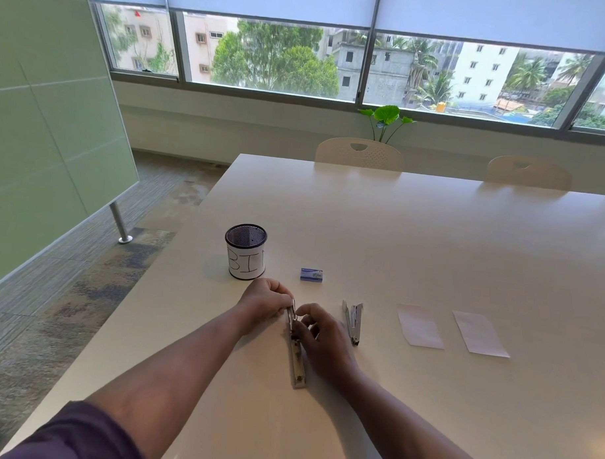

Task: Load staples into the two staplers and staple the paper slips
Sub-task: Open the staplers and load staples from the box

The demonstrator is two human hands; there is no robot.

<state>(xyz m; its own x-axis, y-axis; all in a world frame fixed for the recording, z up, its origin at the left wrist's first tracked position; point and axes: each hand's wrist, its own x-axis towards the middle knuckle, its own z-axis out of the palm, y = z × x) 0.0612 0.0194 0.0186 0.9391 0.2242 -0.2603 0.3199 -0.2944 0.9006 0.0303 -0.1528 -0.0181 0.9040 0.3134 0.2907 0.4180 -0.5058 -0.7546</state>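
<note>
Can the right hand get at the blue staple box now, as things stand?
Probably not yet: the right hand is busy at the open stapler. The way to the staple box looks free.

Cream-white counter (397, 232) all round. Beyond the left hand (266, 302), a black mesh cup (245, 251) wrapped in white paper with black lettering. Small blue staple box (311, 274) just past the right hand (319, 333). Silver-grey stapler (353, 322) right of it, then two pale white slips (420, 326). Purple sleeve (77, 437).

left hand (264, 300), right hand (319, 336) | grip open stapler (297, 358) (on table (431, 240))
</note>
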